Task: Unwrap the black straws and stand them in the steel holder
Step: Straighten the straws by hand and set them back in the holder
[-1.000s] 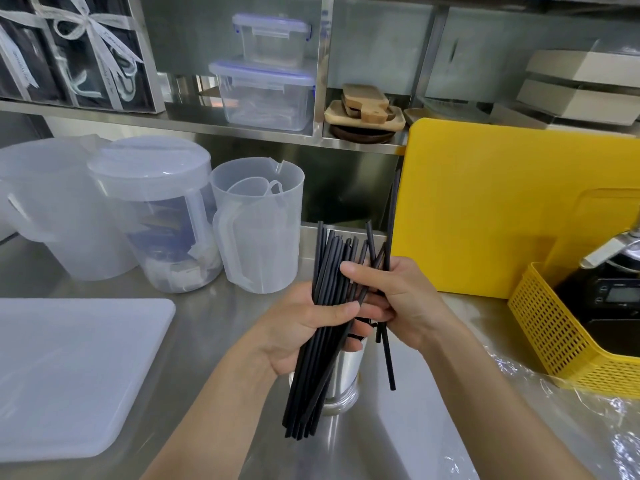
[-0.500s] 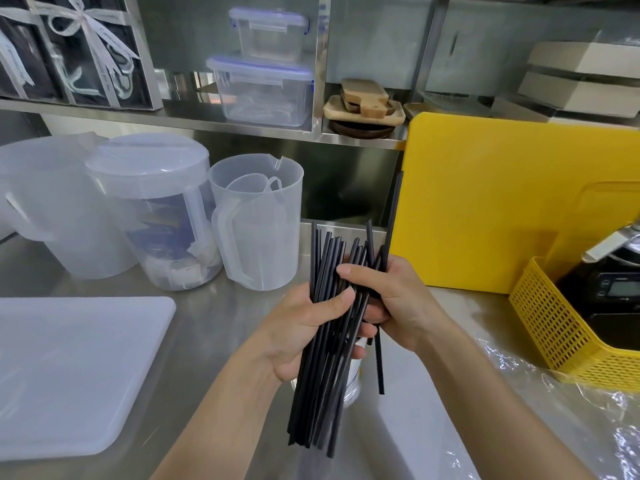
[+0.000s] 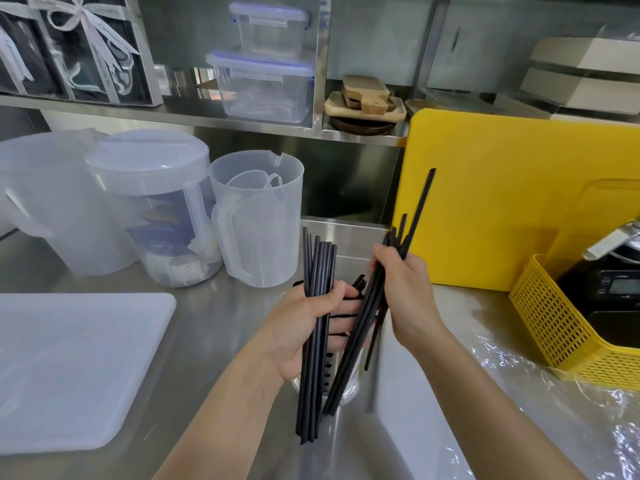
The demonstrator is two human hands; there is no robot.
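My left hand grips an upright bundle of several black straws over the counter. My right hand holds a second, smaller bunch of black straws, tilted to the right, with one straw sticking up high against the yellow board. The lower ends of that bunch point down at the steel holder, which stands on the counter below and between my hands and is mostly hidden by them. A clear plastic wrapper lies crumpled at the right.
A white cutting board lies at the left. Clear plastic jugs stand behind it. A yellow cutting board leans at the back right, with a yellow basket holding a black scale beside it. Shelves above carry containers.
The single bundle held by both hands has been split: my right hand pulled some straws away to the right and tilted them, while my left hand kept the rest.
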